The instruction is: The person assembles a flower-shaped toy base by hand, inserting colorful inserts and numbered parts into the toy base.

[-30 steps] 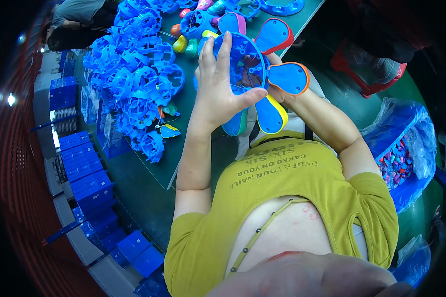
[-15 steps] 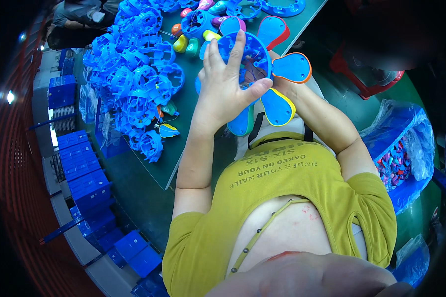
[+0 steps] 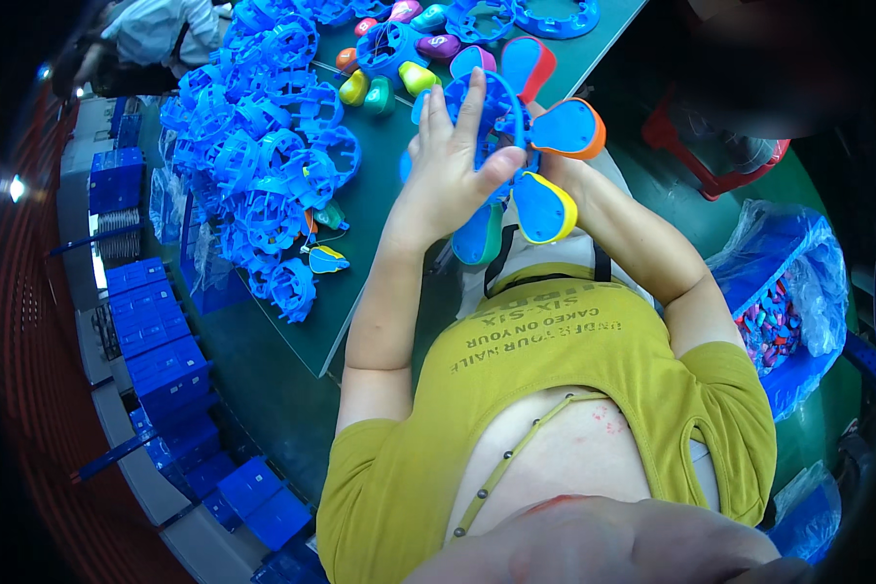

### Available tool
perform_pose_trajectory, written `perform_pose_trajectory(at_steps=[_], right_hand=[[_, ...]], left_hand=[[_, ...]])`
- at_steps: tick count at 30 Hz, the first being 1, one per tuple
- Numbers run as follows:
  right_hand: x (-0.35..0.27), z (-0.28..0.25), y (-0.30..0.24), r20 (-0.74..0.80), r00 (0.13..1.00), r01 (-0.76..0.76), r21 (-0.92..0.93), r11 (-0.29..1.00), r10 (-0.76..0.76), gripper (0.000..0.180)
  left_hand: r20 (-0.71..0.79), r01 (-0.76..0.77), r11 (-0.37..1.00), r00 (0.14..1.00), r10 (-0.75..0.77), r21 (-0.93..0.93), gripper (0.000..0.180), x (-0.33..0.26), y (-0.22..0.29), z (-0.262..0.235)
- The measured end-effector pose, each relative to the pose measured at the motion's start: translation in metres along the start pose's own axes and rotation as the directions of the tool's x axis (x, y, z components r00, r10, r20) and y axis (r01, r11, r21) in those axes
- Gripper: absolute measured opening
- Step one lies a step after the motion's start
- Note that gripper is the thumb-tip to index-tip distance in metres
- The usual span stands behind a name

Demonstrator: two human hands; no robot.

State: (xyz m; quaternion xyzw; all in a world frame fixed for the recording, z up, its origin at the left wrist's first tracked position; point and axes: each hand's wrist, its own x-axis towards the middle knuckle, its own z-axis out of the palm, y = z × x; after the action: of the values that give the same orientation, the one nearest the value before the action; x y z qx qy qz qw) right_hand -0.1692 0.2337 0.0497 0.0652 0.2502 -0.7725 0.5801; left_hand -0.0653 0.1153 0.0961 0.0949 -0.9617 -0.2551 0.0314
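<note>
Above the table's near edge hangs a flower-shaped toy [image 3: 502, 90], a blue plastic ring with petal-like paddles edged in red, orange, yellow, green and pink. My left hand [image 3: 448, 161] lies across its left side, fingers stretched over the ring and thumb along the near rim. From the other side my right hand [image 3: 563, 167] grips the ring behind the orange and yellow petals; its fingers are mostly hidden. Just beyond the toy lie loose colored pear-shaped pieces [image 3: 417, 78], among them yellow, purple and green ones.
A big heap of blue ring frames [image 3: 253, 146] covers the table's left part. To the right stand a red stool [image 3: 715, 161] and a blue bin [image 3: 779, 248] lined with plastic, holding small colored parts. Blue boxes [image 3: 161, 341] line the left side. Another person [image 3: 161, 34] is at the upper left.
Both hands have tilted the toy, so its ring now looks narrower and the petals show more of their colored edges. At the upper left, the other person has shifted.
</note>
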Motion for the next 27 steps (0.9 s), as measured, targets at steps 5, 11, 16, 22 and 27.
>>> perform_pose_trajectory(at_steps=[5, 11, 16, 22, 27], right_hand=[[-0.006, -0.001, -0.002, 0.118, 0.993, 0.013, 0.13, 0.991, -0.028, 0.044], [-0.024, 0.021, -0.008, 0.059, 0.982, 0.183, -0.048, 0.982, -0.18, 0.041], [-0.031, 0.027, -0.01, 0.105, 0.993, 0.064, -0.021, 0.998, -0.061, 0.043], [-0.03, 0.022, -0.012, 0.06, 0.996, 0.065, 0.039, 0.997, -0.067, 0.038], [-0.025, 0.022, -0.011, -0.004, 0.996, 0.094, 0.083, 0.992, -0.094, 0.037]], left_hand=[[0.052, -0.04, 0.859, 0.996, 0.077, -0.51, 0.1, -0.001, -0.015, -0.01], [0.035, -0.04, 0.824, 0.997, 0.073, -0.565, 0.11, -0.001, -0.015, -0.009], [0.018, -0.086, 0.619, 0.987, 0.16, -0.781, 0.129, -0.002, 0.002, -0.004], [0.015, -0.067, 0.625, 0.992, 0.125, -0.778, 0.129, -0.008, 0.011, 0.002], [-0.049, -0.096, 0.671, 0.995, 0.089, -0.735, 0.125, -0.013, 0.017, 0.009]])
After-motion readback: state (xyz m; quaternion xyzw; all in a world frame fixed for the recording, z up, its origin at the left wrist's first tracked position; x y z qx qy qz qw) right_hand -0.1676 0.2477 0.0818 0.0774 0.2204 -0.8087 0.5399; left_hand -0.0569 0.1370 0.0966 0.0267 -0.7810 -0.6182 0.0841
